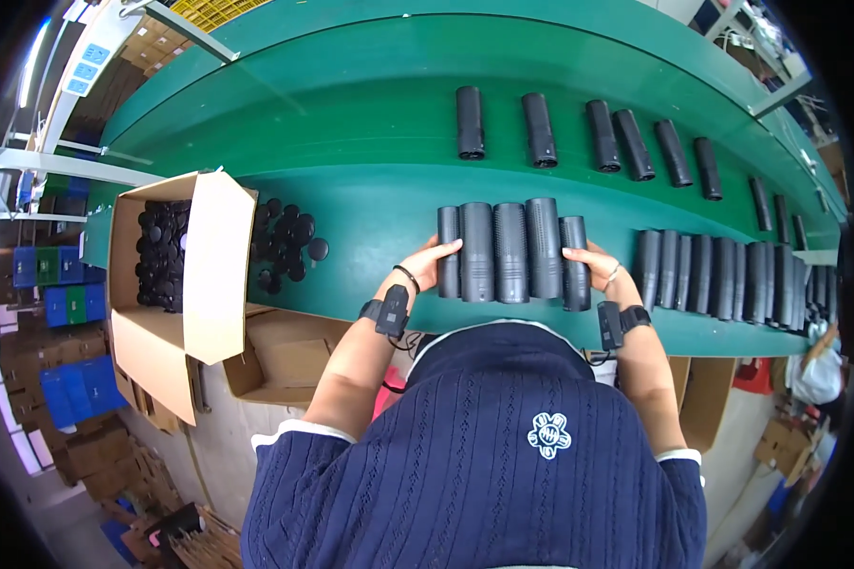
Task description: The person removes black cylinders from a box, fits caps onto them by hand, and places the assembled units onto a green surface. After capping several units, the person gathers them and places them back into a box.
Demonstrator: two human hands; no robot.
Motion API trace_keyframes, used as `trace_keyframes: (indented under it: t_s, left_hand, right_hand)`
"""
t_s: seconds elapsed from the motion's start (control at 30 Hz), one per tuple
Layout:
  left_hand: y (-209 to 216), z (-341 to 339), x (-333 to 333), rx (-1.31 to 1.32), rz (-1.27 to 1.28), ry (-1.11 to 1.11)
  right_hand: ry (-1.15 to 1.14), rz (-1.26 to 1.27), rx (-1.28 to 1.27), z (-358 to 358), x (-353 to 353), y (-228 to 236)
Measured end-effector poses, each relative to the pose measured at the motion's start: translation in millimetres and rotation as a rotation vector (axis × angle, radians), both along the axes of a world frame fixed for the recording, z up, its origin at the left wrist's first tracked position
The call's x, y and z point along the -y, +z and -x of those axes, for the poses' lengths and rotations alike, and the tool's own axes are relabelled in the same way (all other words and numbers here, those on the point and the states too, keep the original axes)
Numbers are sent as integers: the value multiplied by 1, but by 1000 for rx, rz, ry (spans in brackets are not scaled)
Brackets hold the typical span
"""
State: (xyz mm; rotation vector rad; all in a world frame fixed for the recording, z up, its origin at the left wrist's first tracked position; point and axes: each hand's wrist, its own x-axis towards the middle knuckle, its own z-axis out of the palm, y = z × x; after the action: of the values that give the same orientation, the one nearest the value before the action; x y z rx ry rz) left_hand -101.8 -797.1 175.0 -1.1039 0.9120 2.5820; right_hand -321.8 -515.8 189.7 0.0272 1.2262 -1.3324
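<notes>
Several black ribbed plastic tubes stand side by side in a row [510, 251] on the green bench, between my two hands. My left hand [430, 266] grips the leftmost tube [449, 251], thumb across its front. On the other end, my right hand [593, 264] closes on the rightmost tube [574, 261], its thumb near the top; its other fingers are mostly hidden. The middle tubes touch or nearly touch each other, and the outer two look slightly shorter. Both wrists carry a dark strapped device.
To the right lies a long row of similar black tubes [721, 278]. More tubes [541, 130] are spaced along the raised green strip [351, 123] behind. At left, an open cardboard box [213, 266] holds black round caps [161, 256], with loose caps [289, 242] beside it.
</notes>
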Motion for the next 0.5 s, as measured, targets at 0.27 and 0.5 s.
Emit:
trace_keyframes:
  t_s: [0.27,0.5]
  left_hand:
    - [2,-4,25,-84,328,22]
    - [7,-24,39,-123,476,88]
  right_hand:
    - [-70,-326,-452,-3,-5,-5]
    - [-14,-366,-659,-5,4,-7]
